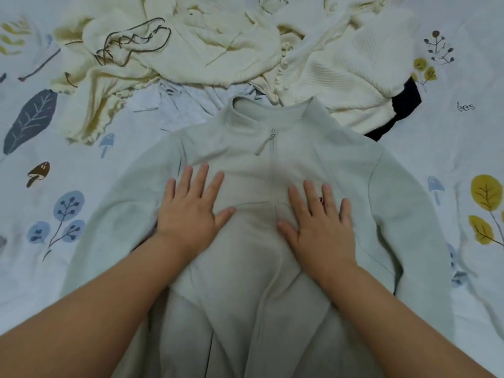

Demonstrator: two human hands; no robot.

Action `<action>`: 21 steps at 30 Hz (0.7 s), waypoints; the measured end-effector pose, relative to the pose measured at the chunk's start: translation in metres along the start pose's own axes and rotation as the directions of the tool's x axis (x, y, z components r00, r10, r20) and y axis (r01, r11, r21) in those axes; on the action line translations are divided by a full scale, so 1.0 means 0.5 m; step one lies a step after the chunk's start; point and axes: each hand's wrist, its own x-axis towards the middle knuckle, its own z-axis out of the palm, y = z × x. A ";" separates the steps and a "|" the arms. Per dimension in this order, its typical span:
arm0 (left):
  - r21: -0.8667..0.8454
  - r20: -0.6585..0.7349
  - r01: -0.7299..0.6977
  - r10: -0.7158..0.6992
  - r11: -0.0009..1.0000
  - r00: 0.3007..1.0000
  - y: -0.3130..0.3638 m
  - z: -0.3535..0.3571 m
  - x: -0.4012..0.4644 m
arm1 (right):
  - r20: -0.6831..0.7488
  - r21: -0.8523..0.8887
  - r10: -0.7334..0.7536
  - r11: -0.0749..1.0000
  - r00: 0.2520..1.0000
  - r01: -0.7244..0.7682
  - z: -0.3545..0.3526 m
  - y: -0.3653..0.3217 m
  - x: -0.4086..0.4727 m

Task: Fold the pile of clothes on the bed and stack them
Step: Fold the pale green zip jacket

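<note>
A pale grey-green zip-up fleece jacket point(272, 165) lies face up and spread flat on the bed, collar away from me, zipper closed. My left hand point(191, 208) presses flat on its chest left of the zipper, fingers straight and spread. My right hand point(319, 216) presses flat on the chest right of the zipper, fingers straight too. Both sleeves run down along the jacket's sides. Behind the collar lies the pile: a cream garment with dark laces point(152, 50), a cream ribbed knit point(346, 69), a light grey piece point(185, 105) and a black piece point(406, 102) partly hidden under the knit.
The bed is covered by a white sheet point(54, 268) printed with leaves and mushrooms. Bare sheet shows to the left and to the right point(463, 159) of the jacket.
</note>
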 end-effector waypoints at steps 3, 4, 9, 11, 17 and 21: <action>-0.014 -0.039 0.041 -0.042 0.999 0.998 0.024 -0.043 -0.022 | 0.027 0.043 0.035 0.998 0.999 -0.036 -0.035 -0.013 -0.023; -0.048 -0.103 0.030 -0.035 0.998 0.994 0.029 -0.059 -0.044 | 0.005 0.078 0.042 0.996 0.999 -0.042 -0.048 -0.014 -0.039; -0.311 -0.189 -0.042 -0.018 0.949 0.982 0.023 -0.086 -0.230 | -0.066 0.250 0.070 0.967 0.995 -0.052 -0.069 0.012 -0.192; -0.352 -0.117 0.039 -0.086 0.935 0.989 0.022 -0.073 -0.314 | -0.038 0.275 0.106 0.957 0.994 -0.092 -0.061 0.021 -0.267; -0.389 0.074 0.289 -0.283 0.875 0.956 0.030 -0.005 -0.489 | 0.147 0.115 0.309 0.938 0.940 -0.326 -0.006 0.018 -0.448; -0.278 0.185 0.396 -0.356 0.875 0.916 0.032 0.022 -0.531 | 0.170 0.264 0.412 0.856 0.895 -0.444 0.028 0.006 -0.506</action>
